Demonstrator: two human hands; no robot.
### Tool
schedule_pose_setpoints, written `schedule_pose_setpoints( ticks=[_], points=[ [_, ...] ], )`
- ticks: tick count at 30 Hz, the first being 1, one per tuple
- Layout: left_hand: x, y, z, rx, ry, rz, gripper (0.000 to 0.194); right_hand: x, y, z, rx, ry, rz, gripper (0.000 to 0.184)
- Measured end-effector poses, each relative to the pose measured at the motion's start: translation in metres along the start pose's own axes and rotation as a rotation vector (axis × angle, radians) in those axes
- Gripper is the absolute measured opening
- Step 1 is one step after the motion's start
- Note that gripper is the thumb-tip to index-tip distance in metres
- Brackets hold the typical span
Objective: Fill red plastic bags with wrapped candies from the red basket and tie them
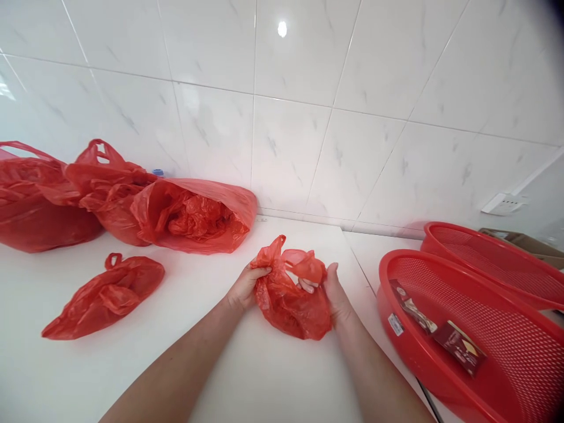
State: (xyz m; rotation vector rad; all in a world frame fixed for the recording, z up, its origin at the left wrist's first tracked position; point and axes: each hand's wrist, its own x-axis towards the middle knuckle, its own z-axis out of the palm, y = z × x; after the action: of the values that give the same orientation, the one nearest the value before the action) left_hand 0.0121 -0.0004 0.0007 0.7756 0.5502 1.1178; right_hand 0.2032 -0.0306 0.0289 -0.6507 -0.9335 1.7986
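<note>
Nearest, bare forearms (185,352) over a flat white tabletop (268,382). Clamping fingers of left hand (245,286) onto thin, crumpled red plastic bag (291,308) between hands; cannot tell grip of right hand (337,298). Could tear if tugged unevenly.

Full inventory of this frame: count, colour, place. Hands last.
held bag: 1, red, between the hands
small bag: 1, red, table left
large bags: 3, red, back left; rightmost open, crumpled red plastic inside
blue item: 1, blue, behind large bags, mostly hidden
baskets: 2, red, right
packets: at least 2, brownish, front basket
box-like item: 1, brown, far right
socket: 1, white, right, by wall
tiled wall: 1, white, back
tabletop: white, seam at right
left hand: 1, gripping held bag
right hand: 1, at held bag's right side
</note>
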Motion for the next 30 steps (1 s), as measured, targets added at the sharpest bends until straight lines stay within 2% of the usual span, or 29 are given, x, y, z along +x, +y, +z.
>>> schedule_pose_setpoints(
  ticks=[2, 5, 6, 8, 10, 13, 15, 17, 21, 24, 25, 27, 29, 30],
  points=[
    [0.0, 0.0, 0.0, 0.001, -0.015, 0.013, 0.024, 0.002, 0.001, 0.004, -0.025, 0.067, -0.004, 0.066],
    [-0.002, 0.004, 0.006, 0.003, -0.035, 0.029, 0.023, 0.005, 0.003, 0.011, -0.059, 0.16, -0.022, 0.046],
    [-0.004, 0.005, 0.008, 0.009, -0.048, 0.029, 0.025, 0.005, 0.004, 0.013, -0.072, 0.151, -0.031, 0.043],
    [-0.006, 0.006, 0.014, 0.04, -0.094, 0.015, 0.03, 0.005, 0.006, 0.018, -0.093, 0.091, -0.031, 0.051],
    [-0.007, 0.003, 0.018, 0.093, -0.156, -0.022, 0.026, 0.006, 0.01, 0.02, -0.1, 0.054, -0.03, 0.059],
    [-0.006, -0.005, 0.021, 0.187, -0.167, -0.082, 0.022, 0.009, 0.015, 0.02, -0.139, 0.061, -0.045, 0.052],
    [-0.005, -0.009, 0.02, 0.254, -0.099, -0.076, 0.035, 0.012, 0.016, 0.014, -0.17, 0.109, -0.041, 0.036],
    [-0.007, -0.011, 0.02, 0.378, -0.044, 0.002, 0.055, 0.016, 0.015, 0.007, -0.185, 0.179, -0.044, 0.03],
    [-0.015, -0.009, 0.024, 0.678, -0.089, 0.24, 0.09, 0.021, 0.016, -0.001, -0.327, 0.401, -0.056, 0.036],
    [-0.018, -0.009, 0.028, 0.737, -0.142, 0.34, 0.101, 0.021, 0.02, 0.004, -0.556, 0.536, -0.147, 0.031],
    [-0.017, -0.009, 0.029, 0.732, -0.142, 0.344, 0.098, 0.02, 0.021, 0.007, -0.616, 0.532, -0.197, 0.03],
    [-0.015, -0.01, 0.028, 0.701, -0.102, 0.309, 0.076, 0.016, 0.022, 0.012, -0.674, 0.461, -0.252, 0.03],
    [-0.011, -0.01, 0.024, 0.652, -0.041, 0.239, 0.056, 0.011, 0.021, 0.015, -0.629, 0.343, -0.221, 0.035],
    [-0.009, -0.01, 0.022, 0.62, -0.023, 0.2, 0.052, 0.009, 0.02, 0.016, -0.573, 0.279, -0.187, 0.04]
  ],
)
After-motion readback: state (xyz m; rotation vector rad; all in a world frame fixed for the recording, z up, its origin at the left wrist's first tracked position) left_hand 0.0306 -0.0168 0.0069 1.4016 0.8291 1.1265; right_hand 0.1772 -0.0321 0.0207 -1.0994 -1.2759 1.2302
